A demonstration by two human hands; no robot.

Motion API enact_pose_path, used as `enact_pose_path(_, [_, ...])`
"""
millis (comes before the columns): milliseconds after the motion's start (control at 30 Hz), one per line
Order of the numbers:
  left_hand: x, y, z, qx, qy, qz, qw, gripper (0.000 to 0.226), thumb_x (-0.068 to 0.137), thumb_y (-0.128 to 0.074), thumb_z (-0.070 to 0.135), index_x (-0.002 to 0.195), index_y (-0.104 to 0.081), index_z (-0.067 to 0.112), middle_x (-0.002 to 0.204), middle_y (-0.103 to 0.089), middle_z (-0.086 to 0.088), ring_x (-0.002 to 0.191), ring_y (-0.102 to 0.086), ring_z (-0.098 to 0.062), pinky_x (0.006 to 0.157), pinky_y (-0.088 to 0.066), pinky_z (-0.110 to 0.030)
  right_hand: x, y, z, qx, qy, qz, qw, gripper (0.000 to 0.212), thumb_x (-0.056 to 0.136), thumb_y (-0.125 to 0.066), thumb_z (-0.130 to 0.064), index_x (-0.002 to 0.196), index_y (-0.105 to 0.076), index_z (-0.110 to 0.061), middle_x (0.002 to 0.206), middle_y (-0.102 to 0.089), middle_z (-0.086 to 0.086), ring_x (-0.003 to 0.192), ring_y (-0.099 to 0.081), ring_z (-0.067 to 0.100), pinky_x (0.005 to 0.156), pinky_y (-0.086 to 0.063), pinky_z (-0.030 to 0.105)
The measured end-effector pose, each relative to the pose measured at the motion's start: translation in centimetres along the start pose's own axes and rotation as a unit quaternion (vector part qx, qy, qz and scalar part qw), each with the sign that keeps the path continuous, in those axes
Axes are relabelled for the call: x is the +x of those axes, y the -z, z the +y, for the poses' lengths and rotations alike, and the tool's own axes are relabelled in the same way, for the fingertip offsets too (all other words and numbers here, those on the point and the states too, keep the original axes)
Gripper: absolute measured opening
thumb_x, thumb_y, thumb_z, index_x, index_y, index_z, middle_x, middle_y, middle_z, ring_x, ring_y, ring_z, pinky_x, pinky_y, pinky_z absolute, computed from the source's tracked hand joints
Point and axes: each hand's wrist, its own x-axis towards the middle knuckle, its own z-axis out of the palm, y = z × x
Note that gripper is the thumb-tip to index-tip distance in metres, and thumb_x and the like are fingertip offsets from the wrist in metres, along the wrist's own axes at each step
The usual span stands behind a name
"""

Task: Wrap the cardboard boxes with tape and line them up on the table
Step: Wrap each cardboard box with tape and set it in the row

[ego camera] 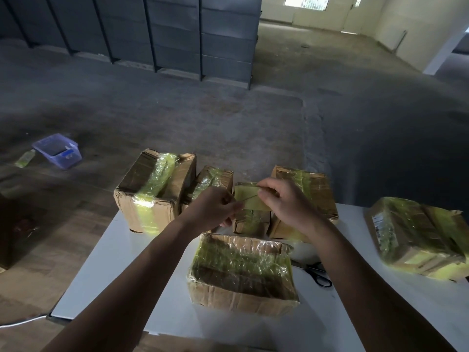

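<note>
A grey concrete floor (228, 110) fills the far half of the view, with a row of dark metal shelving (152, 34) standing along its back left. Nearer lies a white rectangular table (114, 262) bearing six brown cardboard boxes, each banded with glossy yellow-green tape. The wide flat box (241, 270) sits nearest the person at the middle of the table, its top covered in wrinkled tape. The long box (418, 237) lies at an angle at the right edge, with a printed label on its left end. The tall box (152, 191) stands at the far left corner, the narrower box (213, 181) is just beside it on the right, and the slanted box (304, 199) stands at the far edge behind the right hand. Between these last two sits the small box (250, 222), under both hands. A clear blue plastic tub (57, 151) rests on the floor off to the left. The left hand (215, 209) and the right hand (286, 201) are raised over the small box, each with fingers curled and pinching one side of a yellow-green tape piece (250, 199); I cannot tell whether it touches the box top. Black-handled scissors (319, 273) lie on the table just right of the wide flat box. A small pale-green bottle (25, 158) lies on the floor beside the tub.
</note>
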Motion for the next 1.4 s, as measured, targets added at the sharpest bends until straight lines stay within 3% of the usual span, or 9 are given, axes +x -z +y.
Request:
enact_pose_path(367, [-0.6, 0.9, 0.5, -0.097, 0.000, -0.084, 0.992, 0.014, 0.094, -0.059, 0.006, 0.080, -0.060, 0.005, 0.066, -0.066, -0.008, 0.058, -0.065, -0.014, 0.056, -0.051, -0.021, -0.5, 0.6, 0.5, 0.131, -0.039, -0.044, 0.990, 0.020, 0.098, -0.053, -0.015, 0.097, -0.063, -0.032, 0.098, -0.068, -0.005, 0.092, -0.064, 0.004, 0.082, -0.049, 0.019])
enact_pose_path(467, [-0.8, 1.1, 0.2, -0.137, -0.008, -0.055, 0.989, 0.012, 0.092, -0.062, 0.015, 0.086, -0.060, 0.005, 0.072, -0.068, -0.009, 0.064, -0.068, -0.015, 0.062, -0.056, -0.024, -0.3, 0.6, 0.2, 0.135, -0.029, -0.014, 0.990, 0.021, 0.097, -0.054, -0.014, 0.093, -0.063, -0.032, 0.087, -0.066, -0.010, 0.081, -0.061, -0.006, 0.073, -0.047, 0.011])
enact_pose_path(567, [-1.0, 1.0, 0.3, -0.142, -0.005, -0.029, 0.989, 0.041, 0.078, -0.065, 0.040, 0.097, -0.055, 0.005, 0.079, -0.066, -0.010, 0.068, -0.070, -0.018, 0.061, -0.058, -0.030, -0.1, 0.6, 0.0, 0.096, -0.030, -0.004, 0.995, 0.019, 0.098, -0.053, -0.016, 0.093, -0.063, -0.030, 0.083, -0.063, -0.009, 0.078, -0.059, 0.003, 0.072, -0.046, 0.024])
enact_pose_path(667, [-1.0, 0.0, 1.1, -0.048, -0.029, 0.043, 0.997, 0.051, 0.073, -0.065, 0.053, 0.100, -0.049, 0.012, 0.084, -0.067, -0.009, 0.068, -0.070, -0.022, 0.059, -0.060, -0.038, 0.0, 0.3, -0.1, 0.066, -0.031, 0.001, 0.997, 0.017, 0.098, -0.052, -0.017, 0.095, -0.064, -0.028, 0.081, -0.063, 0.001, 0.074, -0.059, 0.015, 0.068, -0.045, 0.035])
enact_pose_path(833, [-0.7, -1.4, 1.2, 0.055, -0.089, 0.142, 0.984, 0.021, 0.091, -0.066, 0.026, 0.095, -0.053, 0.010, 0.081, -0.066, -0.008, 0.068, -0.063, -0.023, 0.063, -0.051, -0.034, 0.0, -0.2, -0.4, 0.029, -0.034, 0.009, 0.999, 0.019, 0.099, -0.051, -0.020, 0.107, -0.067, -0.016, 0.085, -0.064, -0.008, 0.080, -0.061, 0.008, 0.071, -0.047, 0.029])
enact_pose_path(933, [-0.8, -1.9, 1.3, 0.067, -0.132, 0.180, 0.972, 0.010, 0.093, -0.061, 0.011, 0.089, -0.053, 0.009, 0.070, -0.058, 0.003, 0.062, -0.056, -0.014, 0.058, -0.044, -0.021, 0.1, -0.4, -0.3, 0.036, -0.038, 0.016, 0.998, 0.019, 0.099, -0.051, -0.019, 0.109, -0.067, -0.016, 0.083, -0.062, -0.014, 0.078, -0.059, -0.001, 0.065, -0.043, 0.019])
enact_pose_path(1000, [-0.7, -2.2, 1.2, 0.065, -0.137, 0.187, 0.970, 0.006, 0.094, -0.057, 0.006, 0.089, -0.054, 0.005, 0.070, -0.058, -0.003, 0.063, -0.057, -0.022, 0.059, -0.046, -0.031, 0.1, -0.4, -0.1, 0.039, -0.040, 0.023, 0.998, 0.020, 0.099, -0.051, -0.019, 0.110, -0.067, -0.017, 0.082, -0.060, -0.018, 0.075, -0.057, -0.010, 0.062, -0.037, 0.010])
enact_pose_path(1200, [-0.1, -2.9, 0.9, 0.118, -0.147, 0.205, 0.961, 0.013, 0.095, -0.054, 0.005, 0.084, -0.050, 0.011, 0.070, -0.050, 0.003, 0.058, -0.044, -0.008, 0.054, -0.026, -0.021, 0.1, -0.8, 0.3, 0.031, -0.048, 0.031, 0.998, 0.022, 0.099, -0.051, -0.021, 0.114, -0.067, -0.018, 0.080, -0.061, -0.017, 0.070, -0.059, -0.004, 0.060, -0.043, 0.016])
enact_pose_path(1400, [0.5, -2.3, 0.3, 0.061, -0.127, 0.179, 0.974, 0.025, 0.094, -0.052, 0.004, 0.072, -0.046, 0.016, 0.060, -0.049, 0.003, 0.050, -0.040, -0.005, 0.046, -0.032, -0.015, 0.1, -0.5, 0.4, 0.054, -0.044, 0.028, 0.997, 0.022, 0.098, -0.053, -0.021, 0.114, -0.066, -0.015, 0.085, -0.061, -0.018, 0.080, -0.057, -0.005, 0.066, -0.039, 0.012])
